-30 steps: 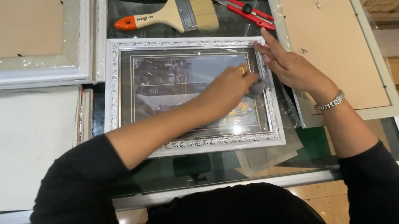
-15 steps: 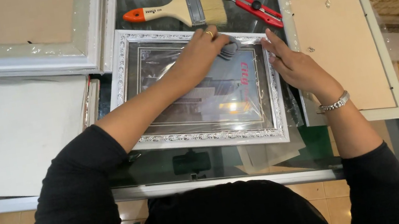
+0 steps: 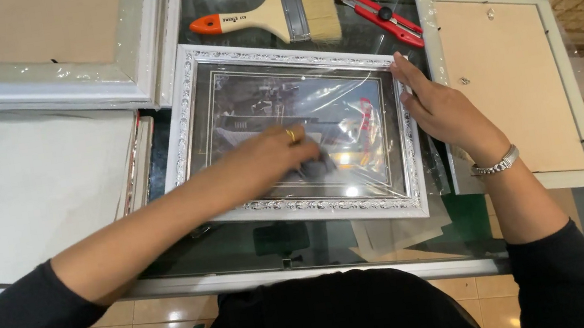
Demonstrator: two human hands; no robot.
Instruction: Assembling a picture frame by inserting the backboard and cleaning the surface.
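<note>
Wiping the glass of the silver frame (image 3: 291, 129) goes best with flat, even strokes while the other hand pins the frame so it cannot slide on the glass table (image 3: 257, 242). Left hand (image 3: 272, 159) lies palm down near the lower middle of the glass, fingers bunched over what looks like a small cloth; whether it is actually gripped I cannot tell. Right hand (image 3: 442, 111) rests open, fingers flat against the frame's right edge, grasping nothing. Brush (image 3: 270, 17) and red cutter (image 3: 382, 15) lie beyond the frame, untouched.
</note>
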